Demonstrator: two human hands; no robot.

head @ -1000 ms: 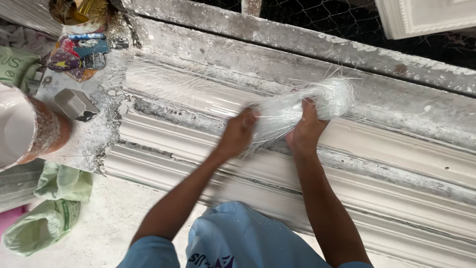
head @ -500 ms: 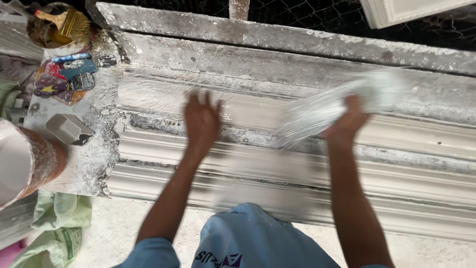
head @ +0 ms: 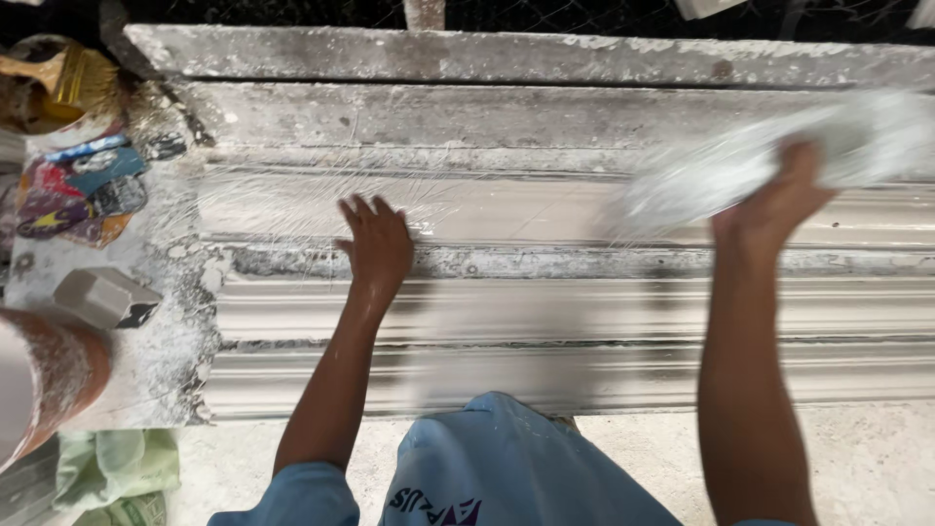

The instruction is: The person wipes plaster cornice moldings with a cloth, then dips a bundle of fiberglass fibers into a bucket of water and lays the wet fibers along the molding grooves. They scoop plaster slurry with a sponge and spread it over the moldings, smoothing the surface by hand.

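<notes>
Far left of L hand: paintbrush [head: 70,80] w/ yellow bristles in a grimy pot; below it a bright patterned rag [head: 73,190], a small grey block [head: 102,295] and a rust-brown pipe [head: 44,375], all on a plaster-crusted surface. Green cloth [head: 112,468] on the floor, below-left of the elbow.

L hand [head: 375,244]: fingers spread, palm flat, pressing clear film [head: 292,200] down into the long channel of the moulding form [head: 545,292]. Pinches nothing.

Film under/left of L hand: thin, glossy, wrinkled, lies smooth from the form's left end up to the palm.

Change: 1 s ago both hands were together on the bunch mid-form; half a sec ago L had let go and moved left. Now L is planted on the film, R is well out to the right. Hands far apart.

Meaning: prob. the sheet is being pulled out along the form, L as anchor; left part lined, right stretch not yet covered.

Form: long, grey-white, stepped ridges and grooves running L–R, chalky, flaky crust at edges.

R hand [head: 774,200]: closed around a bunched wad of film [head: 779,156], blurred w/ motion; exact finger grip can't tell. Wad is whitish, crinkly, just above-right of the hand, over the form's right part.

Near body: light-blue shirt [head: 506,468], between the arms.
</notes>
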